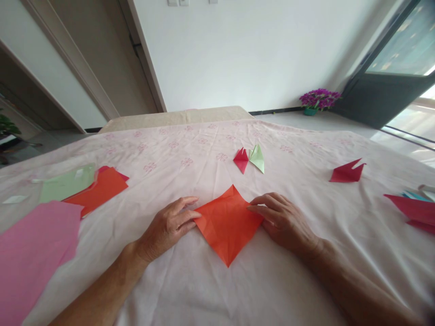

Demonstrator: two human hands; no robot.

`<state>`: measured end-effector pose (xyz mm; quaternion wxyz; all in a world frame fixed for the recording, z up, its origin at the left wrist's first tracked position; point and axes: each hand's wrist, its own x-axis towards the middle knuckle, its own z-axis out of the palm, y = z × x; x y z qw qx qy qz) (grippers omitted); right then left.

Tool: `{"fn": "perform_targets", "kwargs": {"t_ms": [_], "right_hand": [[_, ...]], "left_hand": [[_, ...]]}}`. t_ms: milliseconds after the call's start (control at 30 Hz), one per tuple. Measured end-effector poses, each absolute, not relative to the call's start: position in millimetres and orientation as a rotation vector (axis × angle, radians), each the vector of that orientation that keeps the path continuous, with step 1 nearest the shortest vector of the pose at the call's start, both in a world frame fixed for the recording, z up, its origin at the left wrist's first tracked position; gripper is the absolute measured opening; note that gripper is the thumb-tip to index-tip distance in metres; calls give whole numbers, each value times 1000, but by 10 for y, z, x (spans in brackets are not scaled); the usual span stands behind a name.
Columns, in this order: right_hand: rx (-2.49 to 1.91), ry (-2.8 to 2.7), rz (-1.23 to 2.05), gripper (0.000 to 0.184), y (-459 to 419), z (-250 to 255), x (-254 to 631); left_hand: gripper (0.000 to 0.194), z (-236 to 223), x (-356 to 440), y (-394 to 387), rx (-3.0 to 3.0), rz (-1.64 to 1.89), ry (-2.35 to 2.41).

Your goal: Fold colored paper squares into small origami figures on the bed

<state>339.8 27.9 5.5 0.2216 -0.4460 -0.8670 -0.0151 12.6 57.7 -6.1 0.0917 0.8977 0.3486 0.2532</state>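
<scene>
An orange folded paper square (228,222) lies as a diamond on the pale pink cloth (190,149) in front of me. My left hand (170,226) rests flat with its fingertips on the paper's left corner, fingers stretched out. My right hand (282,219) lies flat at the paper's right corner, its fingers touching the edge. Neither hand grips anything.
Flat sheets lie at the left: pink (30,253), orange (98,190) and light green (68,183). Folded pieces sit further off: a red one (241,159) beside a green one (257,157), a red one (346,173), and more red paper (413,209) at the right edge.
</scene>
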Motion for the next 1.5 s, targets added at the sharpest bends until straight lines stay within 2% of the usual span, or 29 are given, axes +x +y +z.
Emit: {"fn": "perform_targets", "kwargs": {"t_ms": [300, 533, 700, 1033, 1167, 1267, 1400, 1500], "right_hand": [[-1194, -2544, 124, 23, 219, 156, 3290], [-1359, -2385, 262, 25, 317, 42, 3317], [-1562, -2298, 228, 30, 348, 54, 3247], [-1823, -2189, 105, 23, 373, 56, 3177], [-1809, -2145, -31, 17, 348, 23, 3149], [-1677, -2223, -195, 26, 311, 31, 3125], [-1394, -2482, -249, 42, 278, 89, 3063], [-1217, -2609, -200, 35, 280, 132, 2996]], "left_hand": [[15, -120, 129, 610, 2654, 827, 1046], [11, -80, 194, 628, 2357, 771, 1238], [11, -63, 241, 651, 2303, 741, 1384], [6, -51, 308, 646, 2492, 762, 1540], [31, 3, 360, 604, 2762, 880, 1365], [41, -12, 419, 567, 2973, 765, 965], [44, -65, 483, 532, 3031, 570, 843], [42, -56, 514, 497, 3030, 484, 850]]}}
